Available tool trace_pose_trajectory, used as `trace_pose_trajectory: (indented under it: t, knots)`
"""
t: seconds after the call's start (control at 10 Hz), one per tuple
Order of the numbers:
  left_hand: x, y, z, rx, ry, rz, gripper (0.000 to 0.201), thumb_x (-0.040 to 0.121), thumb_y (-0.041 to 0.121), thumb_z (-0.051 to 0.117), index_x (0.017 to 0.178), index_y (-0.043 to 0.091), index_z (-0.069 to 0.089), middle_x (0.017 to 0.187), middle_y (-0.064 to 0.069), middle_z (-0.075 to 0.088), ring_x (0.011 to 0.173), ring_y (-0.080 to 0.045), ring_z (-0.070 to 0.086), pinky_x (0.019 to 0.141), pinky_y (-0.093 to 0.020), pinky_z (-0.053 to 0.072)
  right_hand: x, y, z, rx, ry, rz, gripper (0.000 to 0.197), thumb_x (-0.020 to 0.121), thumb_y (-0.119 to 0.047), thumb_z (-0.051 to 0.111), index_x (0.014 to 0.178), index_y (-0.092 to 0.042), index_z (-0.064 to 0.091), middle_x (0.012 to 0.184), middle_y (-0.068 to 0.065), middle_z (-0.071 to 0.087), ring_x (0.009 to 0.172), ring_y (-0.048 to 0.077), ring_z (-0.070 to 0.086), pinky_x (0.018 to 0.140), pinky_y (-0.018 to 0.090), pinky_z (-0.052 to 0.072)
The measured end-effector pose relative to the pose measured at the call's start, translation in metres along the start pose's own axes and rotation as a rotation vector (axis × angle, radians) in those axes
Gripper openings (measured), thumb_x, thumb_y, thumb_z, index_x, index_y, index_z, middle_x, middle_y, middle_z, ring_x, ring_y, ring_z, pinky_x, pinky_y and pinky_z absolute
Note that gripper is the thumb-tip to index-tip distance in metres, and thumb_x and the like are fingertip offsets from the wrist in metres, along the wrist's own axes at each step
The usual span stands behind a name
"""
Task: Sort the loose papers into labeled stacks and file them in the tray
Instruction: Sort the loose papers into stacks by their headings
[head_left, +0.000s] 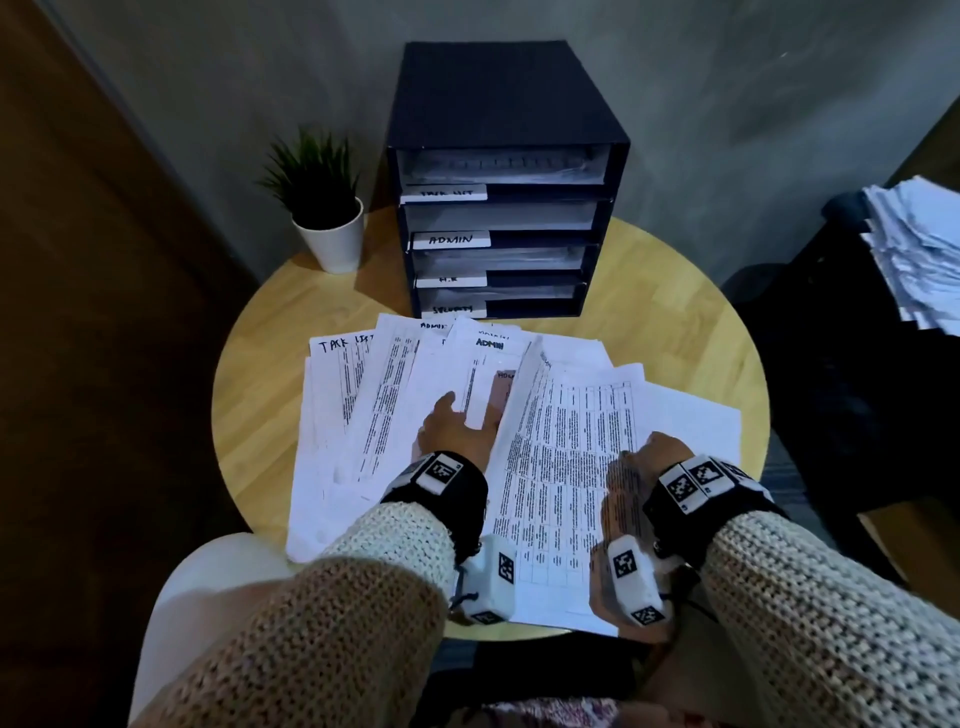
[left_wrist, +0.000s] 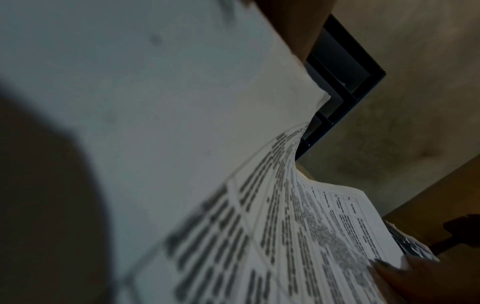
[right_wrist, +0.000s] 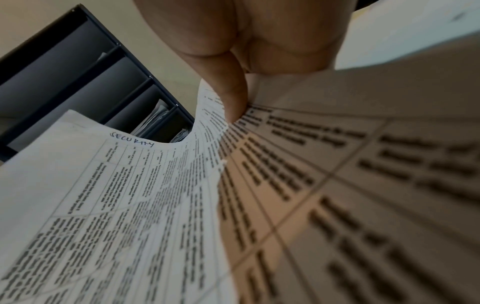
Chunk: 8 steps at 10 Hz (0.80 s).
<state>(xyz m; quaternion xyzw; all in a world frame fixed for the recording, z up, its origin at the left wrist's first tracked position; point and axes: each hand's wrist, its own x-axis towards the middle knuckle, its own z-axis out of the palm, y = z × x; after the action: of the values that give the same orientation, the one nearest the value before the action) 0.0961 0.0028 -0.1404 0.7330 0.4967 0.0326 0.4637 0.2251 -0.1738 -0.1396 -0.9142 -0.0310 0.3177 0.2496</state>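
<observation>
Loose printed papers (head_left: 384, 415) lie fanned across the round wooden table (head_left: 691, 312), some with ADMIN or TASK LIST handwritten on top. Behind them stands a dark file tray (head_left: 618, 171) whose four slots are labelled TASK LIST, ADMIN, H.R and SECURITY. My right hand (head_left: 649, 454) pinches a gridded sheet (head_left: 561, 467) whose left edge is raised; the right wrist view shows SECURITY handwritten on this sheet (right_wrist: 103, 185) and my thumb (right_wrist: 231, 96) against it. My left hand (head_left: 462, 415) rests flat on the spread papers, its fingers partly hidden under the raised sheet.
A small potted plant (head_left: 322, 208) stands on the table left of the tray. An untidy pile of papers (head_left: 914, 249) sits on dark furniture at the far right. A white rounded seat (head_left: 208, 571) is at the lower left, below the table's rim.
</observation>
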Motion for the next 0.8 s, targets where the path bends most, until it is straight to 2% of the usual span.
trace_pose_trajectory:
  t: [0.1, 0.2, 0.3, 0.4, 0.5, 0.6, 0.7, 0.8]
  knots:
    - [0.003, 0.005, -0.002, -0.107, -0.097, -0.039, 0.059, 0.093, 0.046, 0.05, 0.141, 0.012, 0.041, 0.141, -0.01, 0.048, 0.13, -0.025, 0.045, 0.109, -0.033, 0.036, 0.001, -0.001, 0.001, 0.024, -0.011, 0.015, 0.049, 0.094, -0.012, 0.053, 0.139, 0.001, 0.039, 0.075, -0.004, 0.039, 0.084, 0.013, 0.037, 0.045, 0.01, 0.024]
    - [-0.003, 0.01, -0.004, -0.057, -0.124, -0.087, 0.06, 0.099, 0.049, 0.031, 0.12, 0.0, 0.06, 0.123, -0.02, 0.059, 0.116, -0.033, 0.054, 0.098, -0.034, 0.041, 0.0, -0.002, 0.001, 0.038, -0.015, 0.021, 0.049, 0.093, -0.011, 0.054, 0.139, 0.001, 0.039, 0.089, 0.002, 0.04, 0.08, 0.013, 0.038, 0.047, 0.01, 0.024]
    - [0.001, 0.007, -0.003, 0.185, -0.085, -0.063, 0.048, 0.098, 0.045, 0.035, 0.123, 0.012, 0.059, 0.123, -0.017, 0.06, 0.115, -0.033, 0.055, 0.101, -0.038, 0.043, 0.002, 0.0, 0.001, 0.04, -0.018, 0.031, 0.05, 0.092, -0.011, 0.055, 0.138, 0.001, 0.04, 0.1, 0.003, 0.039, 0.089, 0.012, 0.037, 0.048, 0.011, 0.024]
    - [0.004, -0.004, 0.0, 0.238, 0.001, -0.027, 0.028, 0.086, 0.047, 0.055, 0.106, 0.031, 0.068, 0.135, -0.007, 0.051, 0.125, -0.029, 0.046, 0.109, -0.037, 0.036, 0.002, -0.001, 0.002, 0.037, -0.029, 0.049, 0.051, 0.092, -0.011, 0.056, 0.138, 0.001, 0.039, 0.126, 0.011, 0.05, 0.101, 0.018, 0.047, 0.049, 0.011, 0.025]
    - [0.006, -0.009, 0.002, 0.251, 0.025, 0.015, 0.063, 0.078, 0.051, 0.066, 0.135, 0.034, 0.045, 0.15, -0.005, 0.026, 0.139, -0.028, 0.025, 0.115, -0.042, 0.022, 0.003, -0.001, 0.003, 0.021, -0.033, 0.061, 0.053, 0.091, -0.011, 0.057, 0.139, 0.0, 0.038, 0.141, 0.018, 0.043, 0.128, 0.029, 0.045, 0.05, 0.01, 0.025]
    - [0.009, -0.011, 0.0, 0.212, 0.05, 0.022, 0.091, 0.075, 0.053, 0.068, 0.148, 0.028, 0.02, 0.148, -0.006, 0.029, 0.137, -0.028, 0.026, 0.114, -0.045, 0.023, 0.003, 0.0, 0.003, 0.003, -0.034, 0.061, 0.052, 0.092, -0.012, 0.057, 0.139, 0.001, 0.038, 0.141, 0.018, 0.043, 0.13, 0.03, 0.044, 0.05, 0.01, 0.024]
    - [0.01, -0.01, -0.004, 0.223, 0.074, 0.05, 0.086, 0.076, 0.05, 0.067, 0.147, 0.028, 0.024, 0.14, -0.006, 0.034, 0.131, -0.029, 0.033, 0.11, -0.044, 0.029, 0.006, 0.001, 0.003, -0.021, -0.031, 0.051, 0.053, 0.092, -0.013, 0.057, 0.139, 0.001, 0.038, 0.142, 0.018, 0.043, 0.13, 0.03, 0.043, 0.05, 0.011, 0.025]
    - [0.005, -0.008, -0.003, 0.227, 0.15, 0.134, 0.054, 0.08, 0.038, 0.066, 0.13, 0.034, 0.047, 0.125, -0.003, 0.045, 0.12, -0.027, 0.04, 0.1, -0.038, 0.032, 0.008, 0.0, 0.003, -0.046, -0.027, 0.044, 0.053, 0.092, -0.014, 0.057, 0.139, 0.001, 0.038, 0.142, 0.018, 0.043, 0.13, 0.03, 0.043, 0.053, 0.019, 0.03]
